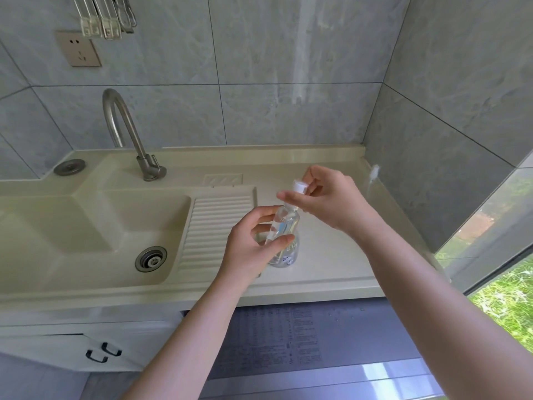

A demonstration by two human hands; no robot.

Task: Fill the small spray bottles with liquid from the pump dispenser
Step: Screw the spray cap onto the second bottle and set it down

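A clear plastic pump dispenser (284, 241) stood on the cream countertop (331, 255), just right of the ribbed drainboard (219, 226). The left hand (251, 243) curled around a thin clear spray bottle (272, 226) held against the dispenser's front; the right hand (326, 197) pinched the white pump head (299, 186). Judging by the narrow tube mouth, liquid could miss and spill — a slick, glossy counter — or the light dispenser could tip. A second bottle (372, 180) lay blurred, well right of the dispenser.
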